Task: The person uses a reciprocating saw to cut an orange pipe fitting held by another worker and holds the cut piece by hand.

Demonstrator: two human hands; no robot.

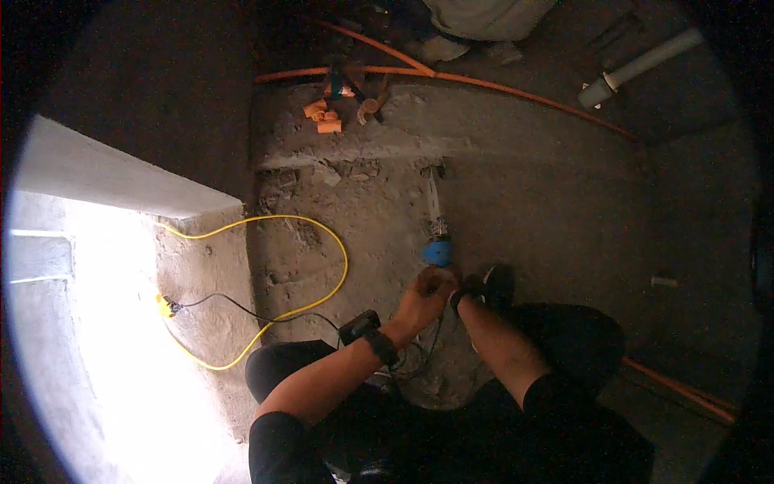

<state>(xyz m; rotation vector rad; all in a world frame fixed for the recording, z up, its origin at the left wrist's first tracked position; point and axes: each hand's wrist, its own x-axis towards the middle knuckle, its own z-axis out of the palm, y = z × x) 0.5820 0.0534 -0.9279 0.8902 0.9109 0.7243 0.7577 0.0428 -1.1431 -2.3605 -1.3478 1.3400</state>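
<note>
Both of my hands meet low in the middle of the view, close to a blue fitting on the floor. My left hand (423,297) has its fingers bent in beside the blue fitting (438,252); what they hold, if anything, is too small to name. My right hand (463,286) lies against it, dark and mostly hidden. Beyond the blue fitting a pale strip (434,198) runs away along the floor. A black box-shaped device (359,325) sits next to my left wrist, with thin dark cables around it.
A yellow cable (347,262) loops over the floor at left to a yellow connector (167,306) near a bright opening. Orange pipe fittings (329,126) lie ahead, by long orange pipes (516,91). A grey pipe (653,60) is at upper right. Part of another person (488,18) shows at the top.
</note>
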